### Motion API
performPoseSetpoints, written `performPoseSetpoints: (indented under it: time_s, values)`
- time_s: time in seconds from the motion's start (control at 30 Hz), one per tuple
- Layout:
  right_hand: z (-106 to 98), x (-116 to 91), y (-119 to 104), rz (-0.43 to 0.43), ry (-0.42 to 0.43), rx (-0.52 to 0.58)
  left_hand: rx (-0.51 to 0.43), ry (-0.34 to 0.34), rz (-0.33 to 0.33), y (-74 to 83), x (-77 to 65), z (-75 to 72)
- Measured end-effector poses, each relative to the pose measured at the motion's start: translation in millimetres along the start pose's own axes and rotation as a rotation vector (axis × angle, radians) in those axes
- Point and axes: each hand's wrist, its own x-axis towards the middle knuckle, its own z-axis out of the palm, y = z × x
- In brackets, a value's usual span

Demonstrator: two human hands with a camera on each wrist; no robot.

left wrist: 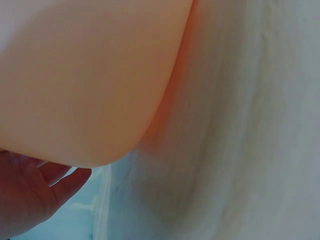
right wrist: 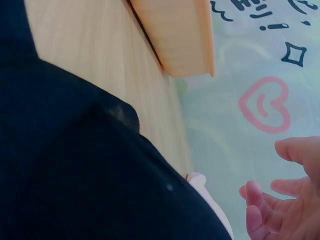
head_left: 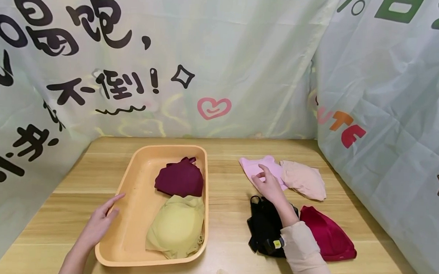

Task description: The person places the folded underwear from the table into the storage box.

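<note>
My left hand (head_left: 99, 223) is at the left rim of an orange plastic tray (head_left: 129, 222), its fingers fairly straight against the edge. In the left wrist view, those fingers (left wrist: 70, 186) are partly hidden behind the tray wall. Inside the tray lie a folded maroon bra (head_left: 179, 178) and, nearer, a folded yellow bra (head_left: 176, 226). My right hand (head_left: 270, 187) hovers over a lilac garment (head_left: 252, 166), fingers loosely bent and holding nothing. Below its wrist lies a black bra (head_left: 263, 223), which fills much of the right wrist view.
Beside the lilac piece is a folded beige-pink garment (head_left: 305, 180). A dark red bra (head_left: 328, 235) lies right of the black one, partly behind the right sleeve (head_left: 303, 244). Printed cloth (head_left: 261, 74) hangs around the back and sides of the wooden table (head_left: 224, 218).
</note>
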Motion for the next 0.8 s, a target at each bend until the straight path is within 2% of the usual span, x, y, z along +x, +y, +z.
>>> performPoseSetpoints:
  time_s: [0.8]
  values:
    - [-6, 6, 15, 0.069, 0.000, 0.003, 0.015, 0.005, 0.005, -2.6, -0.5, 0.2]
